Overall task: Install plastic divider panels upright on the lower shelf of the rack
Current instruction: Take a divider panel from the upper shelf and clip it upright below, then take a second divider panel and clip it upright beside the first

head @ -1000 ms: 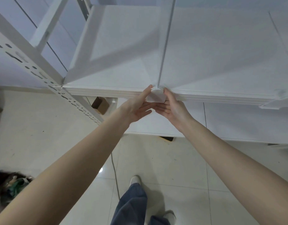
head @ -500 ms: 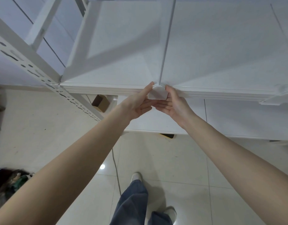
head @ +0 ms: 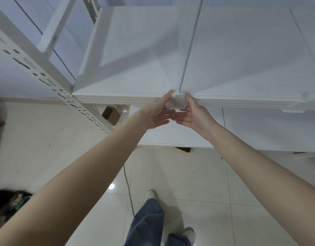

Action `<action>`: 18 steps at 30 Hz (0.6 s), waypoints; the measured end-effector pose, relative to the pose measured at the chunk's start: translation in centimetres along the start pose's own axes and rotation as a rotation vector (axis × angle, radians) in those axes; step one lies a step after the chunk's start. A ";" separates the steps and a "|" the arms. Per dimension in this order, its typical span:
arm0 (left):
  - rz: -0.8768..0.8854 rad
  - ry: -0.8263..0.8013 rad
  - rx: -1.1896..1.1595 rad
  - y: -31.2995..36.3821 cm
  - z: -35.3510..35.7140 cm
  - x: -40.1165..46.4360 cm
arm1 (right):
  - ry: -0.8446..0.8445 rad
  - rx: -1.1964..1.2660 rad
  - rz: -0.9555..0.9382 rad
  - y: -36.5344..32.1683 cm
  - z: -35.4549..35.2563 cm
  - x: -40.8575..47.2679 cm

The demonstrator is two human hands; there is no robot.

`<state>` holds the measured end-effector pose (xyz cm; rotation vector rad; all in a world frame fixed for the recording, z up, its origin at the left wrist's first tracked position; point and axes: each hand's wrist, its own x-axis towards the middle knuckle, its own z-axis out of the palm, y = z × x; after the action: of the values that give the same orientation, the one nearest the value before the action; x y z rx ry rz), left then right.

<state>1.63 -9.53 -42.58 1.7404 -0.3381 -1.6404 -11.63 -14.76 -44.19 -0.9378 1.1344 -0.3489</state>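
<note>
A clear plastic divider panel [head: 190, 43] stands upright on the white shelf [head: 135, 80], its edge running from the shelf's front lip toward the back. A white plastic clip [head: 176, 102] sits at the panel's foot over the shelf's front lip. My left hand [head: 157, 113] presses the clip from the left with thumb up and fingers spread under it. My right hand [head: 194, 115] holds the clip's right side the same way. Both thumbs touch the clip.
A perforated white rack upright [head: 46, 80] slants at the left. A lower white shelf [head: 259, 128] shows beneath, with a small cardboard box [head: 111, 112] near it. Another clip [head: 298, 105] sits on the lip at the right. A cable [head: 128, 189] crosses the tiled floor; my feet stand below.
My fingers have spread out more beneath the clip, while both thumbs stay on its sides. The view has shifted slightly; the panel and clip have not visibly moved.
</note>
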 end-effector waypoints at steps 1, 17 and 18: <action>0.011 0.023 0.004 0.1 0.2 -0.4 | -0.002 -0.050 0.011 -0.3 0.0 -0.3; 0.413 0.140 0.002 7.5 1.6 -19.8 | -0.023 -0.165 -0.308 -12.8 -1.0 -16.4; 0.457 0.143 0.016 8.3 2.0 -21.7 | -0.026 -0.174 -0.357 -13.8 -1.0 -18.2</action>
<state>-1.48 -2.45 -20.61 1.6310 -0.6295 -1.1832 -17.25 -11.18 -22.33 -1.3000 0.9831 -0.5311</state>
